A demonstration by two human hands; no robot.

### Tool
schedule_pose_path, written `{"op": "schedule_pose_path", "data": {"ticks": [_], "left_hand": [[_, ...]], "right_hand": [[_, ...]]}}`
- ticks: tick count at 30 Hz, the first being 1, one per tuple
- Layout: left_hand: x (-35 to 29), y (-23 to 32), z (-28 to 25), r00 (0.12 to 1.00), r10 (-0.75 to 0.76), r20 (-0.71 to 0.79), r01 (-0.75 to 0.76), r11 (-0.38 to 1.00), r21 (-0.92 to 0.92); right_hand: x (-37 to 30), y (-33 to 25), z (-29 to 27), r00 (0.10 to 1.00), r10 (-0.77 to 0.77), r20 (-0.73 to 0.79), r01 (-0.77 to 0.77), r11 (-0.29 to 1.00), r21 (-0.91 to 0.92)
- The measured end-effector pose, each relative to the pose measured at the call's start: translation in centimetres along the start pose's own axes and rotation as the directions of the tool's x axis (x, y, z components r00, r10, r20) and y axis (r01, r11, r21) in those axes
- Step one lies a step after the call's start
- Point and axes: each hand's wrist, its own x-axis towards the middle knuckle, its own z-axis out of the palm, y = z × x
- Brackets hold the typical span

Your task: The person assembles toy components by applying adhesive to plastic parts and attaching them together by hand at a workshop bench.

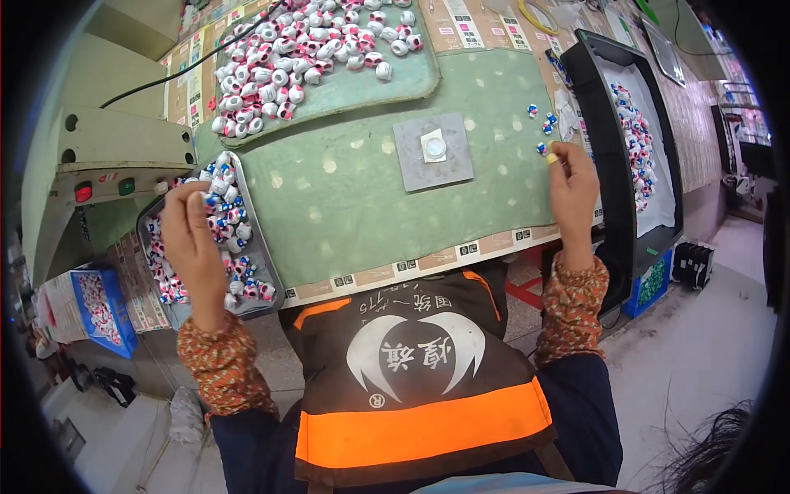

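Observation:
My left hand (193, 235) is over a grey metal tray (267, 276) at the left, heaped with small white, blue and pink plastic toy parts (239, 226). Its thumb and fingers pinch a blue-and-white toy part (211, 199). On the right side of the green mat (329, 214), my right hand (573, 188) has its fingers closed, one tip wearing a yellow cover. Right by those fingertips is a small blue-and-white toy part (541, 149); whether they grip anything is unclear. A few similar parts (549, 125) lie just beyond.
A grey square plate (411, 177) with a pale round disc (434, 147) sits mid-mat. Behind, a board (411, 86) bears many white-and-pink parts (304, 58). A black bin (597, 123) of parts stands right; a machine housing (107, 165) with red and green switches stands left.

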Motion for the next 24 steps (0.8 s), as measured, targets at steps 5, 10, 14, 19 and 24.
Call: {"op": "schedule_pose_path", "data": {"ticks": [5,10,14,19,24], "left_hand": [[0.1,-4.5,-1.4,0.995,0.087,0.055,-0.101,0.933,0.345],[2.8,-1.5,0.5,0.977,0.210,-0.024,-0.187,0.913,0.363],[6.9,2.6,4.6,0.942,0.307,0.134,-0.318,0.946,0.065],[9.5,7.4,13.2,0.870,0.393,0.297,-0.423,0.905,0.042],[10.5,8.5,18.9,0.813,0.445,0.375,-0.539,0.820,0.195]], "right_hand": [[1.7,1.9,0.4,0.978,-0.194,0.071,0.201,0.974,-0.107],[1.4,1.5,0.7,0.940,-0.309,0.142,0.337,0.903,-0.265],[1.0,0.8,0.7,0.939,-0.256,0.231,0.323,0.887,-0.330],[0.6,-0.9,0.5,0.927,-0.218,0.305,0.336,0.845,-0.417],[0.6,-1.2,0.1,0.918,-0.209,0.336,0.338,0.856,-0.392]]}}
